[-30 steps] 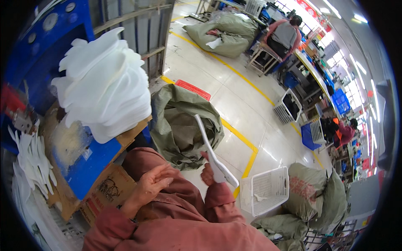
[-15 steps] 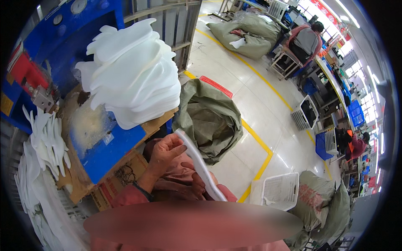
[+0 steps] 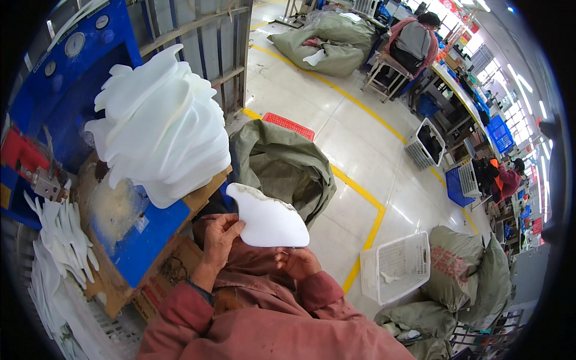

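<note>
1. Since half a second before, we had turned the white foam piece (image 3: 268,221) from edge-on to broadside, so its flat face showed to the head camera.
2. We held it in front of our chest, above our lap, with the grey-green sack (image 3: 282,168) open on the floor just beyond it.
3. Our left hand (image 3: 219,237) pinched the piece's left edge, thumb against its face and fingers curled behind.
4. Our right hand (image 3: 297,262) sat under the lower right edge, fingers curled; whether it truly gripped the piece we could not tell.
5. We judged the piece light and fairly stiff, holding its curved shape unsupported, yet soft enough to dent; its ragged upper rim looked crumbly, so the smooth edges seemed the better hold.
6. A tall stack of like white pieces (image 3: 162,126) stood on the cardboard-topped bench (image 3: 150,231) at our left, and a white basket (image 3: 396,267) lay on the floor at our right.
</note>
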Motion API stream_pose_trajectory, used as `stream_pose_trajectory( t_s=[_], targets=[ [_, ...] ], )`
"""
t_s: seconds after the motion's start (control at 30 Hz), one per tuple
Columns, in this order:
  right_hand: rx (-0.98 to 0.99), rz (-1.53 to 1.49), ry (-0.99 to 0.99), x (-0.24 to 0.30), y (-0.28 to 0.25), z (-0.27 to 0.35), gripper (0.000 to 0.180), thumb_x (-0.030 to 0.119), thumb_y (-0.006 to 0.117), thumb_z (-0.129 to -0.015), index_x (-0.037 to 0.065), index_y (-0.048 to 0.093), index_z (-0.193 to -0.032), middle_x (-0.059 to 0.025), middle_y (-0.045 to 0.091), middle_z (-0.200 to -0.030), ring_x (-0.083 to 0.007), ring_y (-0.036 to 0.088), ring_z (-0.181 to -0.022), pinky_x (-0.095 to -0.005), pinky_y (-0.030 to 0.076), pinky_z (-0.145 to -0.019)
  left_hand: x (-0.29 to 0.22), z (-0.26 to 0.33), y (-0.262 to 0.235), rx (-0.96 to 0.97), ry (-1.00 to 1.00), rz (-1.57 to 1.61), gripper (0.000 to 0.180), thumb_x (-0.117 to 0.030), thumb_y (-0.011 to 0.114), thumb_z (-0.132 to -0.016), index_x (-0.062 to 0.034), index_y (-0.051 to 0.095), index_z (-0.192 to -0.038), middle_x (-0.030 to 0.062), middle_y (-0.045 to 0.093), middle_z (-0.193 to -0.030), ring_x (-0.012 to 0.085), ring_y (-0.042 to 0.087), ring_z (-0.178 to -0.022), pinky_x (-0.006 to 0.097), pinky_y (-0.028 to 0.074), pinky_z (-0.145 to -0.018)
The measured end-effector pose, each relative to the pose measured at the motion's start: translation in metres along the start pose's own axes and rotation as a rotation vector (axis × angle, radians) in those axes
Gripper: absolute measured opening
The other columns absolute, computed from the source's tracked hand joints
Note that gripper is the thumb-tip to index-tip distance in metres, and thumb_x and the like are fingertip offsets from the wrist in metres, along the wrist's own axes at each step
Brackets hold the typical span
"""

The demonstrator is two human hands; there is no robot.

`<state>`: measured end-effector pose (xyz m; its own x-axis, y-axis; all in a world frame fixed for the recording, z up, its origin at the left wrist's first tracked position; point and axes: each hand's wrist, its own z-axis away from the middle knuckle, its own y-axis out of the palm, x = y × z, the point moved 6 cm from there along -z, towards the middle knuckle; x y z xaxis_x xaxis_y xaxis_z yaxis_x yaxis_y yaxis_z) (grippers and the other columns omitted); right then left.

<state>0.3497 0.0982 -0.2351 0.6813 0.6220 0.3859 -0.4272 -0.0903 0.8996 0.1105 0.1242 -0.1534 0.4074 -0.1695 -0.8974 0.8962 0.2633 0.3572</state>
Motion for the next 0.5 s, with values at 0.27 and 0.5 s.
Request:
stream_pose_trajectory(
  t_s=[0.27,0.5],
  targets=[
    [-0.377,0.559,0.050,0.043,-0.008,0.031,0.041,0.026,0.071,-0.093,-0.001,0.064,-0.124,-0.0183,0.069,-0.119,-0.0334,0.068,-0.106,-0.0460,0.058,-0.083,-0.027,0.019,0.006,0.018,0.187,-0.440,0.021,-0.010,0.074,-0.095,0.0018,0.070,-0.111,0.0037,0.071,-0.101,0.0131,0.064,-0.092,0.028,0.054,-0.087],
    [-0.126,0.768,-0.057,0.035,0.146,-0.008,0.034,0.005,0.062,-0.098,-0.004,0.061,-0.131,-0.0122,0.069,-0.119,-0.0248,0.069,-0.100,-0.0400,0.061,-0.079,-0.076,0.108,-0.046,-0.097,0.030,-0.115,0.047,-0.016,0.067,-0.103,-0.0005,0.052,-0.145,0.0068,0.067,-0.124,0.0125,0.063,-0.108,0.028,0.052,-0.091]
  ],
)
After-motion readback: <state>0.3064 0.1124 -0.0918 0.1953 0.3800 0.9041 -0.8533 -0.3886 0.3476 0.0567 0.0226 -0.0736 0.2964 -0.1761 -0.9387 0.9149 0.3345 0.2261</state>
